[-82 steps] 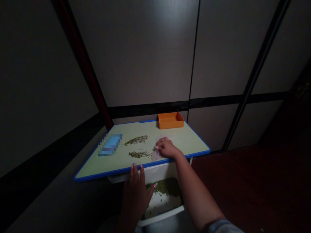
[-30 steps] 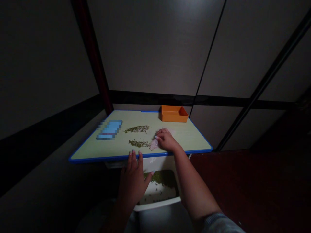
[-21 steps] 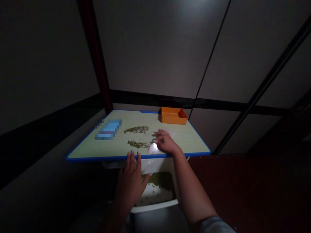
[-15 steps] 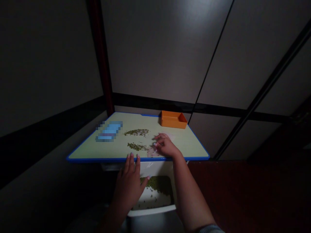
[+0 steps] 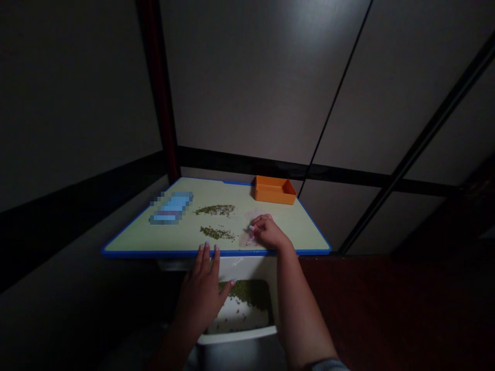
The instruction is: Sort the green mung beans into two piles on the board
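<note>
A pale green table top with a blue rim (image 5: 162,242) carries two small heaps of green beans (image 5: 215,209), the nearer heap (image 5: 217,233) lying close to the front edge. My right hand (image 5: 267,231) rests on the table, fingers curled on a thin clear plastic piece (image 5: 246,238) pressed flat beside the nearer heap. My left hand (image 5: 201,292) is below the front edge, fingers spread, fingertips touching the blue rim. Under it stands a white tub (image 5: 235,339) holding green beans.
An orange tray (image 5: 274,189) sits at the table's back right corner. A blurred blue flat object (image 5: 171,207) lies at the left. Grey wall panels rise close behind. Dark red floor lies to the right.
The right hand has shifted a little on the plastic piece, curling its fingers more and pulling slightly toward the front edge. The left hand stays at the rim. The view moved slightly.
</note>
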A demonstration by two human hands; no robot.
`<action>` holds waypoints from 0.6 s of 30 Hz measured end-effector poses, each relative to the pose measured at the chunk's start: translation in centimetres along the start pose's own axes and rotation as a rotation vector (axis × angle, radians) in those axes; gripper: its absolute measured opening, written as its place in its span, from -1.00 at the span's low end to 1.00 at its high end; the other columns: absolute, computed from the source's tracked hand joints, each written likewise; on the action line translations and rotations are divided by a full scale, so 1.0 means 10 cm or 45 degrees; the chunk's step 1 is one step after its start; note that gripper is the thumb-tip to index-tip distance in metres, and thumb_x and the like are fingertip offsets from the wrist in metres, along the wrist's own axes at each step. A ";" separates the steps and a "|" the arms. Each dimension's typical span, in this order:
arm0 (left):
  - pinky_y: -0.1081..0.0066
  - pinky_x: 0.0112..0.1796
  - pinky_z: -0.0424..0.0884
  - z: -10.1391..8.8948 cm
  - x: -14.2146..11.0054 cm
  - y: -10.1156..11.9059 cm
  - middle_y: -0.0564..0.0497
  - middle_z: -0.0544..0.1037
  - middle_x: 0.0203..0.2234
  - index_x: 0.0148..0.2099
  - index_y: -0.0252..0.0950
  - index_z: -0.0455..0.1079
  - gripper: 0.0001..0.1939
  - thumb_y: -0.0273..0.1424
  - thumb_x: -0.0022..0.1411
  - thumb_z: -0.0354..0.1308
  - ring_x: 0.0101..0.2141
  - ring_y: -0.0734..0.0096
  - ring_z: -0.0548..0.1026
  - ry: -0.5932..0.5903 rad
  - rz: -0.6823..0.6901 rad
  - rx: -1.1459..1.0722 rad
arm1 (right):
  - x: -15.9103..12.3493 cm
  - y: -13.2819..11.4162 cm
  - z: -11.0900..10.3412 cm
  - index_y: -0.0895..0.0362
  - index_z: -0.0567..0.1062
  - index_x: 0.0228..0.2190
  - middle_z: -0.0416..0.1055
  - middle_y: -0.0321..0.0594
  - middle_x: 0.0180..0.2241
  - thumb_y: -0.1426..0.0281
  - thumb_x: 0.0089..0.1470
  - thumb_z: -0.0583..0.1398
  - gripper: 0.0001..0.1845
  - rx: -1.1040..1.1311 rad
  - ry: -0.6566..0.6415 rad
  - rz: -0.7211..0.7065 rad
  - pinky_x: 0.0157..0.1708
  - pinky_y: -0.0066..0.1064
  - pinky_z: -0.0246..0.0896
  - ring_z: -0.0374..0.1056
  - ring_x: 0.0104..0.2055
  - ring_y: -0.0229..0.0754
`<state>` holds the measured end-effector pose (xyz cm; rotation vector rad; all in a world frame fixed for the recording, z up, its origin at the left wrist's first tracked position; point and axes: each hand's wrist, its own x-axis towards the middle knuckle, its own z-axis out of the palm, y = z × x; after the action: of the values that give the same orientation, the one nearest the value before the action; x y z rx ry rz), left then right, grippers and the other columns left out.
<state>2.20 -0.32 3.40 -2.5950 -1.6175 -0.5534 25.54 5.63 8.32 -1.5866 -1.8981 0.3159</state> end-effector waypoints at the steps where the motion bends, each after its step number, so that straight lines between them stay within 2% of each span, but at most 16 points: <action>1: 0.07 0.07 0.28 0.00 0.00 -0.01 -0.33 -0.01 0.31 0.30 -0.44 0.01 -0.25 -0.14 0.17 -0.02 0.31 -0.01 -0.09 0.002 0.006 -0.004 | 0.00 0.00 0.00 0.17 0.53 -0.60 0.47 -0.17 -0.36 0.46 0.05 0.20 -0.78 0.007 -0.025 -0.007 -0.01 -0.31 0.04 0.25 -0.15 -0.18; 6: 0.06 0.09 0.25 0.03 0.00 -0.03 -0.36 0.00 0.31 0.30 -0.46 0.02 -0.24 -0.12 0.16 -0.01 0.31 -0.02 -0.09 0.028 0.029 -0.023 | -0.02 -0.03 -0.02 0.17 0.54 -0.59 0.49 -0.18 -0.37 0.47 0.06 0.19 -0.77 0.065 -0.054 -0.095 0.00 -0.33 0.05 0.29 -0.17 -0.20; 11: 0.04 0.07 0.28 0.06 0.00 -0.04 -0.35 0.02 0.31 0.29 -0.44 0.03 -0.27 -0.15 0.17 -0.01 0.31 -0.01 -0.08 0.070 0.030 -0.041 | -0.02 -0.06 -0.04 0.17 0.56 -0.55 0.50 -0.16 -0.34 0.43 0.09 0.17 -0.76 -0.040 -0.023 -0.017 -0.03 -0.37 0.06 0.27 -0.14 -0.18; 18: 0.08 0.08 0.28 0.12 0.01 -0.08 -0.34 0.08 0.29 0.27 -0.43 0.07 -0.30 -0.17 0.16 0.01 0.31 0.02 -0.05 0.148 0.064 -0.053 | 0.03 -0.19 0.10 0.16 0.57 -0.42 0.46 -0.13 -0.27 0.33 0.16 0.11 -0.73 -0.257 0.017 0.023 -0.07 -0.33 0.04 0.18 -0.09 -0.13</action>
<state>1.89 0.39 2.21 -2.5709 -1.5178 -0.7274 23.40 5.67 8.77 -1.7320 -1.9570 0.1234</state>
